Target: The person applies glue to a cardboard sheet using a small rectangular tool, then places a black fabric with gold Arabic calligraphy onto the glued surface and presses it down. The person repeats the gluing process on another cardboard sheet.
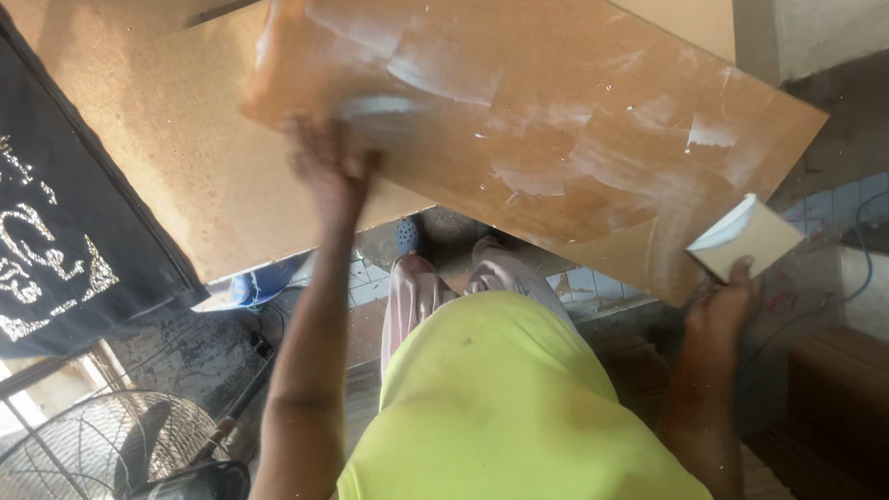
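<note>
A brown wooden board (556, 139) smeared with white filler patches lies tilted in front of me, resting over a larger pale board (167, 157). My left hand (329, 171) is blurred at the board's near left edge, gripping a round, pale container (380, 111) that looks like it holds filler. My right hand (727, 301) holds a flat square scraper (745, 236) with white filler on it, at the board's near right edge. Below are my yellow shirt (509, 398) and light trousers.
A black cloth (56, 231) with pale markings hangs at the left. A metal fan (102, 444) stands at the bottom left. A blue cable (866, 241) runs at the right over a tiled floor (593, 287). My blue shoe (407, 233) shows under the board.
</note>
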